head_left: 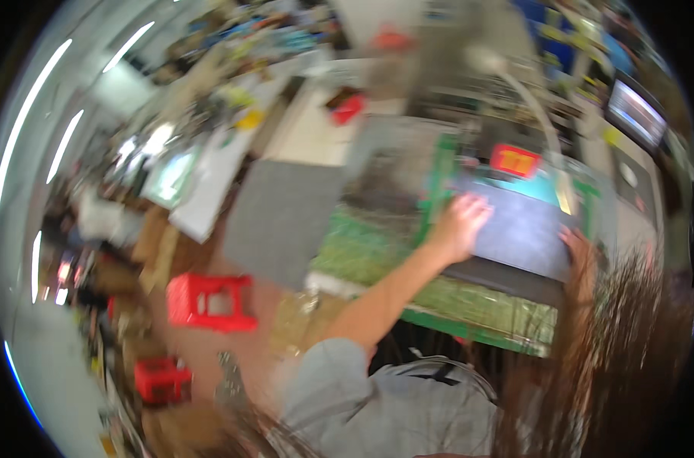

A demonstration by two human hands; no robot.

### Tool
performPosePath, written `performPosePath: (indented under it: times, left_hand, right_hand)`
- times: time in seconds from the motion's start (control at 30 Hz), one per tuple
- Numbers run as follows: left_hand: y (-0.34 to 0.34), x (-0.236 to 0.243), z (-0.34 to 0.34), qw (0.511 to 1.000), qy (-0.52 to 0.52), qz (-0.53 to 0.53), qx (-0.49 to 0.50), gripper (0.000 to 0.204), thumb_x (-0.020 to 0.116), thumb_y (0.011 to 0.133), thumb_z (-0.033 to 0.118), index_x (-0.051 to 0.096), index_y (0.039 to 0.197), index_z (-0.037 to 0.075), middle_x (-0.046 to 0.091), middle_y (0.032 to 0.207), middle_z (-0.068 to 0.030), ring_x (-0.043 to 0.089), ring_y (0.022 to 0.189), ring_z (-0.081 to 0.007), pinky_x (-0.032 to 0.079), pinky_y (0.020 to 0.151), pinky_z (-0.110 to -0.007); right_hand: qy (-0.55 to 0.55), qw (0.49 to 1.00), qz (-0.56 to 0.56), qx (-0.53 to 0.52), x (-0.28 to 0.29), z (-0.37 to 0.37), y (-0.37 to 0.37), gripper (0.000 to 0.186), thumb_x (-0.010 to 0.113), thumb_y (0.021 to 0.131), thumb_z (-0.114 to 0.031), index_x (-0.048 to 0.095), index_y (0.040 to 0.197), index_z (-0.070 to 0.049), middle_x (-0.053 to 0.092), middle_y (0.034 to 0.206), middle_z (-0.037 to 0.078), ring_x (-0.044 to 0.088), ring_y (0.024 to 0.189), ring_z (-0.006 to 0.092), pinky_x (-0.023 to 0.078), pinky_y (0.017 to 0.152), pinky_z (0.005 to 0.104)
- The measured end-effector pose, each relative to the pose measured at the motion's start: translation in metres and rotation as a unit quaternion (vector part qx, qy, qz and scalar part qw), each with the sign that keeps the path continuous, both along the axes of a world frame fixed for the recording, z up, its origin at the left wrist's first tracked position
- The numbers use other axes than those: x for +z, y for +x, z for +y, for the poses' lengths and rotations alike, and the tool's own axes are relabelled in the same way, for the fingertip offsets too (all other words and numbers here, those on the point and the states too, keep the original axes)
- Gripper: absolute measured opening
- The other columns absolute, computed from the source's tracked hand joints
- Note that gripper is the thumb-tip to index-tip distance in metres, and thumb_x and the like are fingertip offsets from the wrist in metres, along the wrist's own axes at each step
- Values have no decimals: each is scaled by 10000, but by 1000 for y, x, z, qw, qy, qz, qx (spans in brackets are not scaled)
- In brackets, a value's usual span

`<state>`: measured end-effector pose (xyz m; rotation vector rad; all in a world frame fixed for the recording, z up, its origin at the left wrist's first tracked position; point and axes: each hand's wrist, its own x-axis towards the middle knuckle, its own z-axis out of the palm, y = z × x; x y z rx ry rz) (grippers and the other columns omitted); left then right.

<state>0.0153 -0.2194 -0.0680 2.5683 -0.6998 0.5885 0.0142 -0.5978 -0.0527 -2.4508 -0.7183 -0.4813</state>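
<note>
Head view, heavy motion blur. Left hand [460, 223] flat on left edge of grey-blue panel [519, 229], fingers spread, palm down, not gripping. Right hand [580, 256] at panel's right edge, fingers against it; can't tell whether curled around the edge or just resting, hair partly covers it. Panel sits right of centre, around 2 o'clock from frame middle, on green-edged workbench [484, 313]. Dark slab [507, 281] just under panel's near edge. Red-orange box [516, 160] at 12 o'clock of panel, touching or just beside it, unclear. White gooseneck lamp [515, 84] arches above. Grey mat [282, 221] at 9 o'clock of left hand, well apart. Red stool [209, 303] on floor at 8 o'clock.
</note>
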Motion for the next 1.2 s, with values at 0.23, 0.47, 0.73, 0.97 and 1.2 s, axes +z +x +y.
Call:
performPosePath:
  times: [0.23, 0.47, 0.73, 0.97, 1.2]
  left_hand:
    - [-37, 13, -12, 986, -159, 7, 43, 390, 778, 894, 210, 733, 1245, 48, 731, 1243, -150, 625, 1234, -382, 476, 1112, -504]
    - [-101, 20, -6, 956, -292, 16, 6, 336, 808, 975, 353, 737, 1139, 69, 746, 1095, -106, 663, 1075, -327, 515, 972, -439]
    - [-101, 26, -29, 845, -494, 205, -17, 225, 787, 1032, 256, 752, 1011, 34, 696, 862, 2, 615, 844, -94, 511, 807, -296]
    - [-153, 56, -17, 809, -535, 228, -86, 190, 768, 1046, 196, 733, 973, 24, 722, 933, 3, 625, 867, -62, 492, 766, -252]
    - [-205, 53, -30, 798, -419, 374, -219, 135, 773, 1014, 157, 741, 954, 41, 733, 936, -42, 671, 918, -166, 525, 920, -353]
  right_hand:
    - [292, 933, 164, -131, -44, -67, -16, 324, 559, 1140, -171, 690, 1379, 4, 705, 1419, 135, 624, 1364, 273, 418, 1206, 414]
    - [384, 893, 75, -222, -50, -100, -132, 344, 534, 1160, -192, 692, 1343, 53, 715, 1343, 133, 643, 1287, 242, 481, 1129, 373]
    - [485, 823, 103, -279, -52, -102, -223, 336, 559, 1154, -241, 703, 1319, 13, 739, 1164, 108, 670, 902, 142, 555, 784, 298]
    - [622, 694, 339, -131, -75, -92, -277, 506, 538, 1146, -463, 643, 1350, -12, 761, 1098, 121, 710, 806, 198, 586, 628, 320]
    - [611, 708, 340, -102, -43, -72, -326, 699, 681, 1008, -199, 394, 1597, 45, 583, 1489, 241, 685, 1199, 353, 587, 900, 472]
